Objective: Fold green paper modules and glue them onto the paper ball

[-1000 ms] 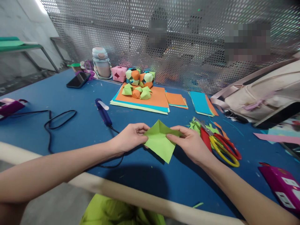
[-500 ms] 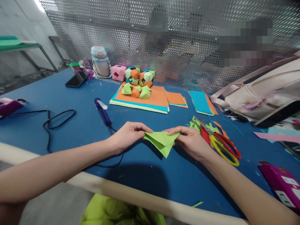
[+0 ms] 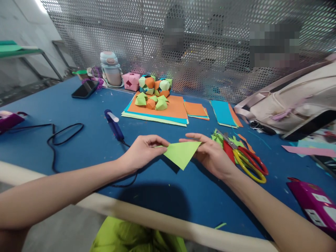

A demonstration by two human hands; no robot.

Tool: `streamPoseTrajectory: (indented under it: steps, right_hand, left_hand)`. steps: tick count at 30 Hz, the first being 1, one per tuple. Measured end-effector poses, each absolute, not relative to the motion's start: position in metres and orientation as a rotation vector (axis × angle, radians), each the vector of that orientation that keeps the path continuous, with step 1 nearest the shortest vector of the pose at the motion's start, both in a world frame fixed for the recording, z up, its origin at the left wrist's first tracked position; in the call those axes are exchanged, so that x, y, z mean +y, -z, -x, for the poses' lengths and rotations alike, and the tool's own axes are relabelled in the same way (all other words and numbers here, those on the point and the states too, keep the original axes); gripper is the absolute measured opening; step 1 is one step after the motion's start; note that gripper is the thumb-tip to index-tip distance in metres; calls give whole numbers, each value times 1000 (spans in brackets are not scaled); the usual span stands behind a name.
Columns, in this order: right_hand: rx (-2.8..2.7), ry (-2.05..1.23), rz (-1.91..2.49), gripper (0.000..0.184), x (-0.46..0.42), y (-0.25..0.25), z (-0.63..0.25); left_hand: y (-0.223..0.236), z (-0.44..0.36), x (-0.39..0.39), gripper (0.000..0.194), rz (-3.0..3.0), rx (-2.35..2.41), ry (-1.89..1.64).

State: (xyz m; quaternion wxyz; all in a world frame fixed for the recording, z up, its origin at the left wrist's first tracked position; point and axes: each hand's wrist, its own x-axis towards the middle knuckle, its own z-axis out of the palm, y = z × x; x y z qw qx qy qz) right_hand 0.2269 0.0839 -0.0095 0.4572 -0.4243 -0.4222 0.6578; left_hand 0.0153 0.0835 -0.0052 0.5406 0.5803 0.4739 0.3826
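A light green folded paper [image 3: 182, 154] is held above the blue table, one corner pointing down toward me. My left hand [image 3: 144, 152] is closed in a pinch on the paper's left corner, thumb in front. My right hand [image 3: 211, 154] is at the paper's right corner with fingers apart and stretched out. Some of its fingers are behind the paper's edge; whether they touch it I cannot tell. Right of that hand lie scissors [image 3: 245, 157] with red and yellow handles, resting on green paper scraps [image 3: 217, 138].
Folded paper pieces [image 3: 141, 99] lie on stacked orange, blue and green sheets [image 3: 173, 108]. Behind stand paper balls [image 3: 163, 87], a pink paper cube [image 3: 131, 81] and a bottle [image 3: 112, 71]. A blue corded tool [image 3: 114, 125] lies left, a phone [image 3: 85, 89] farther back, a bag [image 3: 291, 101] right.
The green paper has turned, so a smooth face shows where layered folds showed before. My right hand's fingers have lifted and spread, while my left hand keeps its pinch.
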Motion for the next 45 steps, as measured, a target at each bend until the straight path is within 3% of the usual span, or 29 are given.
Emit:
streamPoseTrajectory:
  steps: [4,10,17,36,45]
  right_hand:
    - [-855,-1664,1025,30,80,8,-218]
    - [-1030,-1633,1185,28,74,16,-209]
    - [-1073,-1491,1185,25,76,18,-212]
    - [-1087,-1458,1157,23,76,19,-211]
    - [-1064,-1395,1145,22,78,15,-215]
  left_hand:
    - [4,-15,82,19,-1482,1162,-1054]
    - [6,-17,81,18,-1526,1157,-1074]
    - [6,-19,81,33,-1257,1056,-1008]
    - [4,-19,82,17,-1214,1048,-905]
    - [4,-14,88,11,-1082,1069,-1038]
